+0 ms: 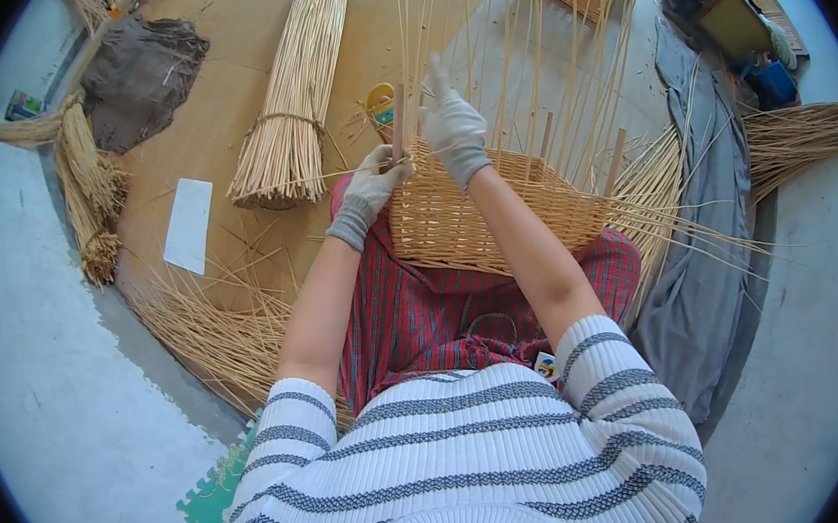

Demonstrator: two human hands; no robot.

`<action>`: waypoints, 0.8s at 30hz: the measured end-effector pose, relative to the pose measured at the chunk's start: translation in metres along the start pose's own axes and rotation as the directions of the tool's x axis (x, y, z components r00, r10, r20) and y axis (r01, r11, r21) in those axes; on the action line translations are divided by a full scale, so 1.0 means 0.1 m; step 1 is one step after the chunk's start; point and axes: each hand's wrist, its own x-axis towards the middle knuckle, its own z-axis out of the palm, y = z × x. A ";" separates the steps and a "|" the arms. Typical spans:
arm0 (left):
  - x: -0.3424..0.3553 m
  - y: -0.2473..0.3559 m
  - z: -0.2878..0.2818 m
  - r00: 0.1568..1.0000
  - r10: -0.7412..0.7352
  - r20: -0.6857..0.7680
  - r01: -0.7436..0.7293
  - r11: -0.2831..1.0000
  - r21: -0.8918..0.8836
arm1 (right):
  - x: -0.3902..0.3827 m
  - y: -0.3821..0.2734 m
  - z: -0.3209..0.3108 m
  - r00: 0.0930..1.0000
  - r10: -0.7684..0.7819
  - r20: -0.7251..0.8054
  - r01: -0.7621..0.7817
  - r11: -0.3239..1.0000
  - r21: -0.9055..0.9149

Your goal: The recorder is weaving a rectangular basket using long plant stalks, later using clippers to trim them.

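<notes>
A half-woven wicker basket (493, 218) rests on my lap, with tall thin canes (503, 80) rising from its walls. Wooden stakes stand at its corners, among them the left stake (398, 120). My left hand (376, 183), in a pale glove with a grey cuff, is closed on the basket's left corner beside that stake. Just above the woven edge, my gloved right hand (453, 130) is among the upright canes near the same corner. Its upper fingers point upward and are smeared, so its grip is unclear. Loose strands (681, 225) stick out from the basket's right side.
A tied bundle of canes (299, 92) lies ahead to the left, near a yellow container (381, 107). Loose canes (214, 328) spread at my left. A white sheet (189, 225), a dark cloth (144, 78) and a grey cloth (701, 286) lie around me.
</notes>
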 end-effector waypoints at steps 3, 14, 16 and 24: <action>-0.01 -0.03 0.12 0.983 0.057 -0.173 -0.027 0.985 0.172 | -0.23 0.19 -0.19 0.906 0.407 0.117 -0.389 0.691 0.609; -0.57 0.40 1.16 0.721 0.692 -0.033 -0.471 0.525 0.708 | -0.88 0.74 -0.73 0.958 0.273 0.090 -0.285 0.860 0.424; -0.60 0.53 1.30 0.963 0.271 0.014 -0.140 0.451 0.881 | -0.47 0.63 -0.71 1.000 0.009 0.001 -0.009 0.969 0.247; -0.62 0.21 0.88 0.481 0.818 -0.317 -0.497 0.552 0.670 | -0.64 -0.11 -1.09 0.981 -0.192 -0.019 0.168 0.801 0.575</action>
